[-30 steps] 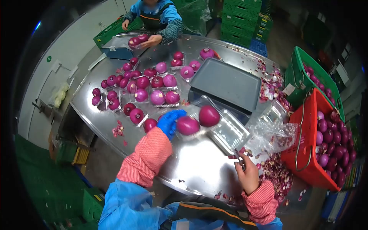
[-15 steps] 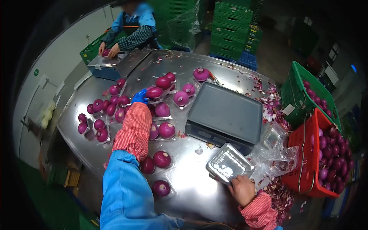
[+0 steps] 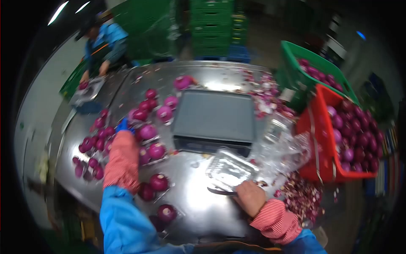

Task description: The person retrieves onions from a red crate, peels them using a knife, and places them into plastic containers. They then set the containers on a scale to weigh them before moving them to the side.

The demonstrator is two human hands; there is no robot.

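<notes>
Left hand (image 3: 124, 126), gloved in blue, reaches in to the onion packs (image 3: 147, 132) left of the scale (image 3: 214, 114); blur and overlap hide its fingers, so I cannot tell whether they are apart or together. With the bare right hand (image 3: 250, 196), I hold the near right edge of a clear tray (image 3: 230, 170), fingers closed on it, in front of the scale.

Components, in descending size:

1. Metal surface (image 3: 192, 182): carries the scale, which has a flat gray top.
2. Stack of green crates (image 3: 212, 27): behind the scale.
3. Red crate (image 3: 316, 146): right of the scale, filled with loose red onions (image 3: 354, 139).
4. Green crate (image 3: 292, 80): right of and farther back than the scale, also holding onions.
5. Person (image 3: 103, 46): far left of the scale, both hands at an onion package (image 3: 83, 85).
6. Clear plastic film (image 3: 285, 148): crumpled between the scale and the red crate.
7. Onion peelings (image 3: 301, 197): scattered right of the scale, toward me and farther back.
</notes>
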